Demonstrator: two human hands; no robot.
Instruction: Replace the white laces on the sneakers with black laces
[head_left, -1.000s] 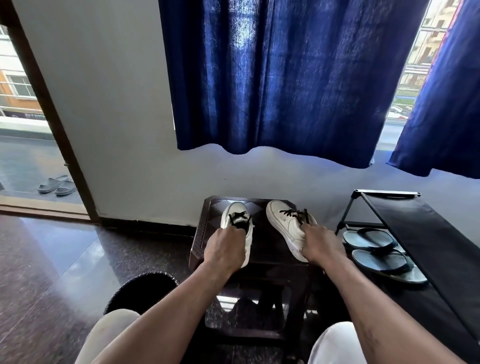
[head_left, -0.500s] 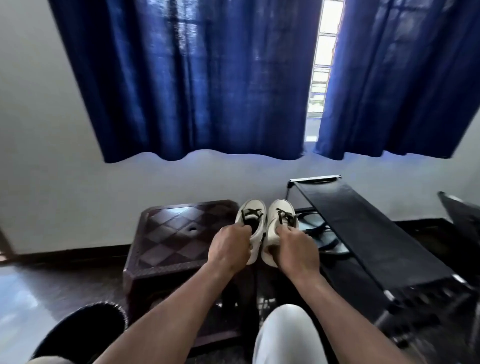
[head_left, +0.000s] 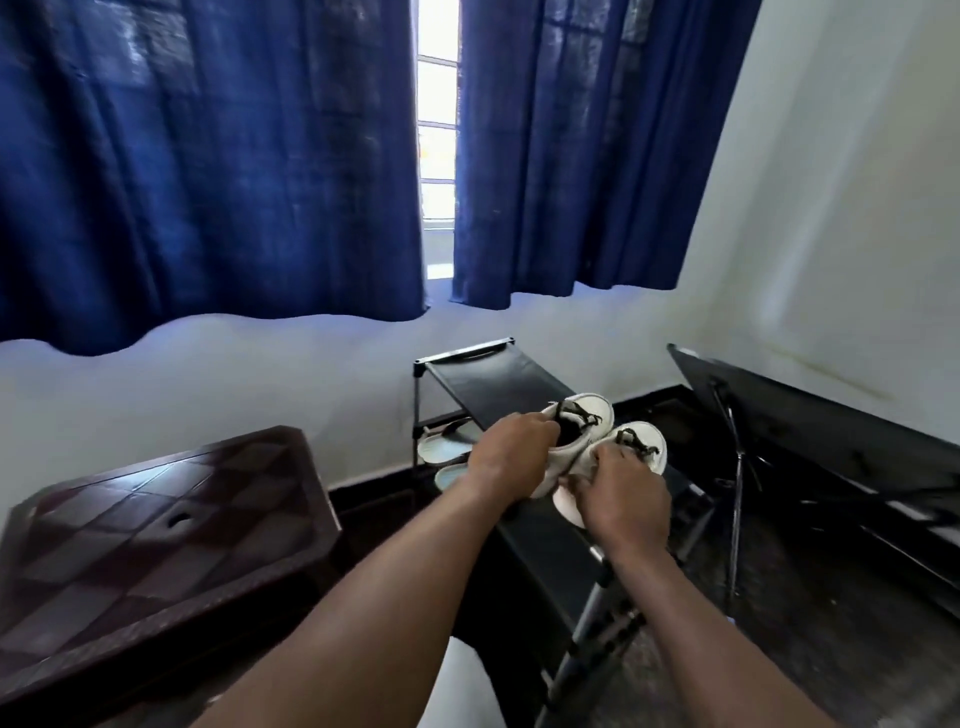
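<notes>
Holding white black-laced sneakers (head_left: 597, 409) above the black fabric shoe rack (head_left: 483, 379) top, left hand (head_left: 511, 457) and right hand (head_left: 623, 501) each grip one, probably shelving them.

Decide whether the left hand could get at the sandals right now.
Probably not: the left hand grips a sneaker, and the sandals lie under the rack's top shelf, though the side facing it looks open.
</notes>
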